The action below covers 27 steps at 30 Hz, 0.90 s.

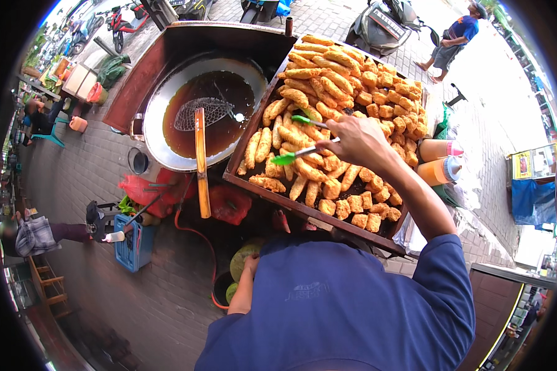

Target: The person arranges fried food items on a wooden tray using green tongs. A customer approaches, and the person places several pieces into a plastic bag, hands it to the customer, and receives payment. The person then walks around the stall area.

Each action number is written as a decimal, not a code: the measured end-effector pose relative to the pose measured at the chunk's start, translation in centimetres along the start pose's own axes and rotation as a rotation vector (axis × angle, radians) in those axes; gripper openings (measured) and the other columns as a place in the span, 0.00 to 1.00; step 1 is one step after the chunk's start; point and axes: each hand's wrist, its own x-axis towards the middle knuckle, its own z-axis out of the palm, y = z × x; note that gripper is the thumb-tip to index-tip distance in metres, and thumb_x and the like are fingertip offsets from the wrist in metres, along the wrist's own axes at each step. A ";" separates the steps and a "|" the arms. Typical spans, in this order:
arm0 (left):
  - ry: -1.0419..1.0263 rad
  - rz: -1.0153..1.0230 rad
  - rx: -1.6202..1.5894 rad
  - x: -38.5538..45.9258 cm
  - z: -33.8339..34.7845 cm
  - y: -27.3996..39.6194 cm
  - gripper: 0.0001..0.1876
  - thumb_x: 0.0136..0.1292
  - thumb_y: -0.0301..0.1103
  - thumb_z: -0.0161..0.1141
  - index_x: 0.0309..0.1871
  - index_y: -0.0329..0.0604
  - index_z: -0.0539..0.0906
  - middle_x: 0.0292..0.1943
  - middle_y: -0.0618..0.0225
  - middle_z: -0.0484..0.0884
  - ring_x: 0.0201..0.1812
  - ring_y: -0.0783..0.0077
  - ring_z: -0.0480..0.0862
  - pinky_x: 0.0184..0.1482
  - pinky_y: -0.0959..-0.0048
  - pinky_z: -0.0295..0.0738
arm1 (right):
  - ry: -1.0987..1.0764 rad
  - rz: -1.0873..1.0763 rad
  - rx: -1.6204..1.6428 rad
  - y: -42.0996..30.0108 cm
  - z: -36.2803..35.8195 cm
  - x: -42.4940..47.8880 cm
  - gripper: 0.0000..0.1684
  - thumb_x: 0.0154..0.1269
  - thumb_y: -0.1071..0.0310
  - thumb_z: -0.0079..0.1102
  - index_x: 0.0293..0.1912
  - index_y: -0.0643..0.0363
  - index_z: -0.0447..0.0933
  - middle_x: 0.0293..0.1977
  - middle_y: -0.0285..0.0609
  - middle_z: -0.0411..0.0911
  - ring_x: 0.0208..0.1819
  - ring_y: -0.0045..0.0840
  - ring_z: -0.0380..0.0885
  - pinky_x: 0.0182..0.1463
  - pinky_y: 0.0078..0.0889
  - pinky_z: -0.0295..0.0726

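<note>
My right hand (357, 141) grips metal tongs (308, 150) with green tips. The tips stand apart over a heap of long battered fried pieces (301, 134), and I see nothing clamped between them. Cube-shaped fried pieces (376, 204), possibly tofu, lie near my forearm. Both kinds fill a shallow wooden-sided tray (306, 211). My left hand (251, 263) hangs low beside my body, next to a round yellow-green thing (242, 259). Its fingers are partly hidden, so what it holds or touches is unclear.
Left of the tray, a large metal wok (154, 125) holds dark oil (213, 139). A wire skimmer (202, 113) rests in it, its bamboo handle (202, 185) jutting towards me. Two sauce bottles (438, 169) stand right. An orange hose (209, 246) runs below. Other people are around.
</note>
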 end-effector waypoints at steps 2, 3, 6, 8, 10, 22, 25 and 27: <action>-0.022 0.021 -0.006 0.8 -0.6 0.0 0.17 0.66 0.34 0.70 0.55 0.35 0.85 0.49 0.58 0.89 0.47 0.66 0.87 0.50 0.67 0.81 | -0.106 0.010 -0.023 0.3 -0.5 -1.2 0.36 0.68 0.29 0.56 0.41 0.57 0.79 0.28 0.48 0.79 0.31 0.41 0.83 0.31 0.49 0.74; -0.025 0.052 0.007 1.2 -0.9 0.4 0.17 0.66 0.34 0.70 0.55 0.34 0.85 0.48 0.58 0.89 0.47 0.66 0.87 0.50 0.68 0.81 | -0.123 0.024 -0.057 0.4 -0.5 -2.0 0.37 0.66 0.28 0.57 0.42 0.58 0.79 0.27 0.47 0.79 0.32 0.41 0.83 0.31 0.49 0.75; -0.001 0.195 0.094 2.6 -1.1 1.6 0.15 0.67 0.33 0.69 0.53 0.35 0.86 0.47 0.59 0.89 0.47 0.67 0.87 0.50 0.68 0.82 | -0.070 -0.009 -0.042 1.6 -0.4 -4.4 0.40 0.63 0.27 0.60 0.46 0.58 0.79 0.30 0.49 0.80 0.33 0.44 0.83 0.33 0.49 0.77; 0.034 0.324 0.170 3.5 -1.1 2.4 0.14 0.67 0.32 0.68 0.52 0.36 0.87 0.45 0.60 0.90 0.46 0.68 0.88 0.49 0.69 0.82 | -0.069 -0.036 -0.037 2.0 -1.1 -5.4 0.42 0.60 0.26 0.62 0.49 0.58 0.78 0.32 0.49 0.82 0.35 0.45 0.83 0.35 0.48 0.78; 0.042 0.335 0.212 4.6 -1.1 3.0 0.13 0.67 0.32 0.68 0.52 0.37 0.87 0.44 0.61 0.90 0.44 0.69 0.88 0.49 0.70 0.82 | -0.075 -0.018 -0.012 3.0 -1.2 -6.4 0.43 0.58 0.27 0.64 0.51 0.58 0.78 0.35 0.50 0.82 0.37 0.46 0.84 0.36 0.48 0.79; -0.015 0.321 0.267 5.4 -1.9 3.2 0.14 0.66 0.33 0.70 0.53 0.39 0.86 0.44 0.62 0.90 0.43 0.73 0.88 0.47 0.72 0.83 | 0.212 0.383 0.123 4.6 -3.8 -10.3 0.18 0.64 0.52 0.70 0.44 0.56 0.87 0.32 0.45 0.82 0.40 0.41 0.84 0.45 0.47 0.80; -0.017 0.354 0.332 6.4 -2.9 1.7 0.15 0.67 0.34 0.69 0.54 0.39 0.86 0.44 0.63 0.89 0.43 0.72 0.87 0.46 0.72 0.83 | 0.230 0.407 0.019 5.5 -3.1 -9.9 0.20 0.64 0.52 0.70 0.45 0.57 0.87 0.33 0.45 0.79 0.40 0.42 0.83 0.43 0.47 0.77; -0.036 0.320 0.295 6.6 -3.3 1.2 0.16 0.67 0.34 0.69 0.54 0.39 0.86 0.44 0.63 0.89 0.43 0.72 0.87 0.45 0.71 0.83 | 0.206 0.411 -0.024 4.8 -2.9 -8.9 0.20 0.64 0.51 0.70 0.45 0.57 0.87 0.33 0.46 0.80 0.40 0.42 0.83 0.43 0.48 0.78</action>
